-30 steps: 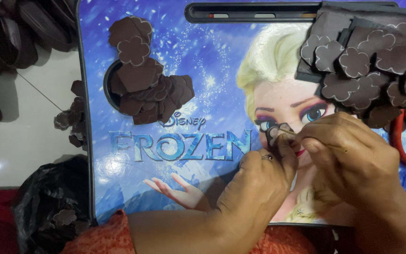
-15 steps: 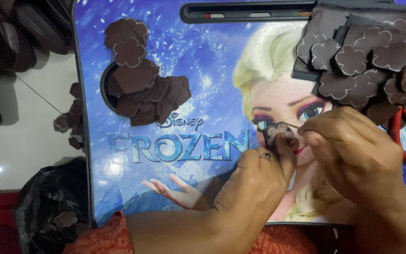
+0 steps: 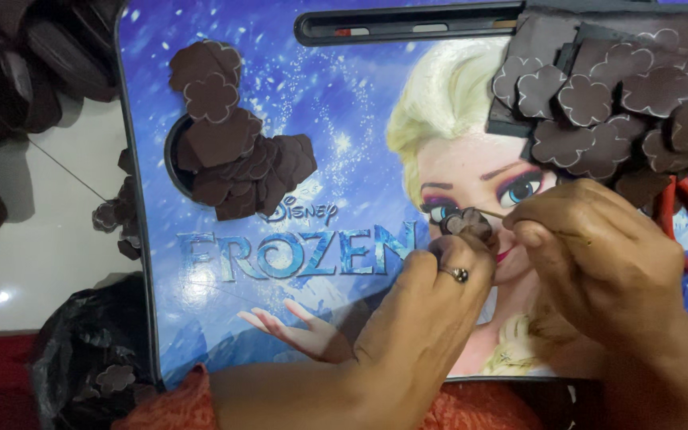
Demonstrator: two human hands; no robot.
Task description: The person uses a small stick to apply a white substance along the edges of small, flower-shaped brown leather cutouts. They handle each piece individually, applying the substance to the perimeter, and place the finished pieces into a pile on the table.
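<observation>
Hands at table centre: left hand (image 3: 428,318) pinches a small brown flower cutout (image 3: 465,222), right hand (image 3: 599,259) grips a thin needle (image 3: 490,212) touching it. Cutout piles (image 3: 236,155) crowd both upper edges of the blue table (image 3: 344,103).

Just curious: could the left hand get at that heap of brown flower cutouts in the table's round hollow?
Probably yes: the table between the left hand and heap is bare, but its fingers are pinching a small brown cutout.

Glossy white floor (image 3: 17,263), perhaps tiled
</observation>
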